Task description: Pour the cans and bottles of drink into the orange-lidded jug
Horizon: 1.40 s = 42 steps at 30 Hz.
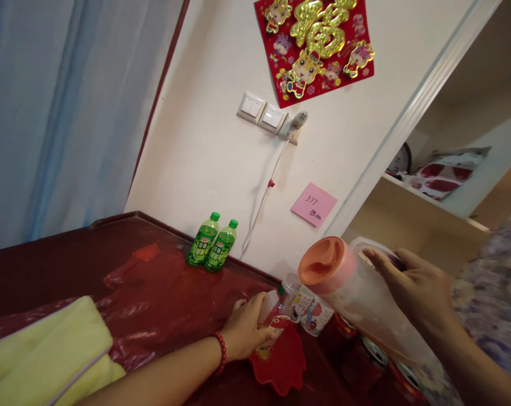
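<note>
My left hand, with a red bead bracelet on its wrist, is wrapped round a clear bottle with a red and white label. The bottle has no cap on and leans a little to the right, over a red scalloped dish. On the right, my right hand grips the handle of a translucent pitcher. Its orange lid tilts toward the bottle's mouth, with a gap between the two. How much liquid either one holds is hard to make out.
Two green drink bottles stand against the wall. Small printed cartons and several red cans sit under the pitcher. A yellow towel lies at the left on red plastic film. A cord hangs from a wall socket.
</note>
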Each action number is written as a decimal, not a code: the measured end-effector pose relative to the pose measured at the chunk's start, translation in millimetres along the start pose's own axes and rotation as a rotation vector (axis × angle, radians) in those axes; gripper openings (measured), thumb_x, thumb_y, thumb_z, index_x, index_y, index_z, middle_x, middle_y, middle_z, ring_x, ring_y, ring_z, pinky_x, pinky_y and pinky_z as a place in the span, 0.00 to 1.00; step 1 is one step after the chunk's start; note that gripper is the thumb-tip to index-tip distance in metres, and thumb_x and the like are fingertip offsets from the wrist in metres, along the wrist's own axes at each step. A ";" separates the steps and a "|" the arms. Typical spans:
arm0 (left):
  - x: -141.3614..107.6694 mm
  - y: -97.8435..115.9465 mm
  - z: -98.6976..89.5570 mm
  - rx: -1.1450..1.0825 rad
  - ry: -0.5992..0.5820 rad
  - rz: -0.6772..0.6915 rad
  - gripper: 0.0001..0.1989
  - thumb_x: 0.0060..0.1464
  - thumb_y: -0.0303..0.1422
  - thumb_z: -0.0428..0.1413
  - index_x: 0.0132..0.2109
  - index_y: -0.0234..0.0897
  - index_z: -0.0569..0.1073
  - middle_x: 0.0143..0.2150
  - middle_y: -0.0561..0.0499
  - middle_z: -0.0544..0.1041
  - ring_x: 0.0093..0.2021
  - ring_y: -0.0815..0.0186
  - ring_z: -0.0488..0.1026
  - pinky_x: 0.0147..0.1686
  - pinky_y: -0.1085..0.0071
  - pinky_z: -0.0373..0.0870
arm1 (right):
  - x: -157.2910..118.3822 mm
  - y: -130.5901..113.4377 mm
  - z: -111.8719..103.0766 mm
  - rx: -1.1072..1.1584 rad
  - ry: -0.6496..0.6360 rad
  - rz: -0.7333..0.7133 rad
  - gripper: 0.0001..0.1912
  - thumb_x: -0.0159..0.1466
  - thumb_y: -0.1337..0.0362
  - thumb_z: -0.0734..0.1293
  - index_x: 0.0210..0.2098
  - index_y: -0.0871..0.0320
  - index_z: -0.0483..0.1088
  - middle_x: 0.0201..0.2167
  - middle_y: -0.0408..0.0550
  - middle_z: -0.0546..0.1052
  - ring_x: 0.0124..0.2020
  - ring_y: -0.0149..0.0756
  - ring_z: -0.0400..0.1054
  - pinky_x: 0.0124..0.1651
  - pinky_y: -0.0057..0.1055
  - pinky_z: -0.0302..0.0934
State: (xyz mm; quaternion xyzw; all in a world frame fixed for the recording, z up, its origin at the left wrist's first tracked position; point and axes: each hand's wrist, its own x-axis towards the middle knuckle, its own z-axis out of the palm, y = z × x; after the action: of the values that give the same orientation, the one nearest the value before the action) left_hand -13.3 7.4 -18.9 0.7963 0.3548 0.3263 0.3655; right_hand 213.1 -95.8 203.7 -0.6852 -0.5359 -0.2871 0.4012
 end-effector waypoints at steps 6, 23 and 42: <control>-1.2 6.0 -3.7 -0.007 -0.013 -0.002 0.31 0.49 0.38 0.62 0.60 0.43 0.68 0.58 0.48 0.76 0.56 0.49 0.70 0.56 0.60 0.64 | 1.5 -1.9 0.0 -0.023 -0.004 -0.030 0.35 0.55 0.29 0.63 0.17 0.55 0.57 0.14 0.39 0.56 0.21 0.32 0.53 0.26 0.31 0.45; -1.3 3.4 -1.6 0.000 0.001 -0.009 0.29 0.49 0.38 0.61 0.59 0.44 0.69 0.53 0.49 0.78 0.52 0.51 0.72 0.50 0.61 0.68 | 3.9 3.2 -1.0 -0.054 0.002 -0.078 0.37 0.55 0.26 0.62 0.17 0.54 0.57 0.15 0.39 0.56 0.20 0.32 0.53 0.26 0.31 0.45; -0.1 0.4 -0.2 0.019 -0.008 -0.014 0.29 0.49 0.40 0.61 0.59 0.44 0.70 0.56 0.48 0.76 0.52 0.48 0.70 0.53 0.59 0.67 | 4.9 0.3 -3.9 -0.079 -0.002 -0.069 0.39 0.53 0.23 0.61 0.18 0.55 0.59 0.13 0.39 0.57 0.20 0.33 0.53 0.25 0.30 0.46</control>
State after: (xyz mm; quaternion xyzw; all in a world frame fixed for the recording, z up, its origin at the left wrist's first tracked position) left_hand -13.4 7.2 -18.5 0.7986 0.3619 0.3172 0.3615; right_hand 214.8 -96.7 209.6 -0.6819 -0.5479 -0.3207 0.3633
